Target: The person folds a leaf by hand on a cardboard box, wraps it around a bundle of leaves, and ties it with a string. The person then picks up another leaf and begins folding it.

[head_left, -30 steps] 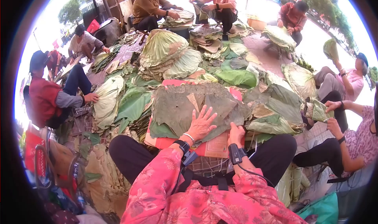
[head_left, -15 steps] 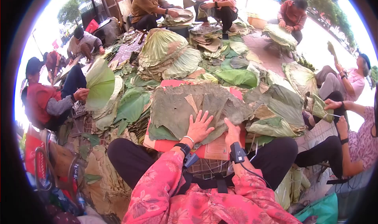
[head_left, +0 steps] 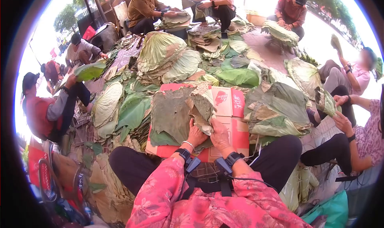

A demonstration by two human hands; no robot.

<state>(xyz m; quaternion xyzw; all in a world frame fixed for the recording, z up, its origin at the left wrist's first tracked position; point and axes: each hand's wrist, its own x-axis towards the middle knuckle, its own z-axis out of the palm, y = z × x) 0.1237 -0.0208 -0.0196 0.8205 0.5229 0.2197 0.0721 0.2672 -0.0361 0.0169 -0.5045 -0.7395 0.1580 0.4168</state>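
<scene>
A dried lotus leaf (head_left: pixel 170 114), grey-brown and ragged, lies on a red cardboard sheet (head_left: pixel 232 128) in front of my knees. Its right part is folded over toward the left, making a crumpled flap (head_left: pixel 203 109). My left hand (head_left: pixel 196 135) is closed at the near edge of this flap, its fingertips partly behind the fold. Beside it, my right hand (head_left: pixel 221 138) pinches the flap's lower right edge. A greener leaf piece (head_left: pixel 163 138) shows under the near left corner.
Stacked leaves (head_left: pixel 276 112) lie right of the cardboard. A large pale green pile (head_left: pixel 164 54) rises beyond it, with more leaves (head_left: pixel 134 112) at left. Several people sit around handling leaves; a person in a patterned top (head_left: pixel 366 144) is close at right.
My hands, earlier spread flat on the leaf, have come together at its near edge. The leaf's right side is now folded leftward, uncovering the cardboard's printed right part.
</scene>
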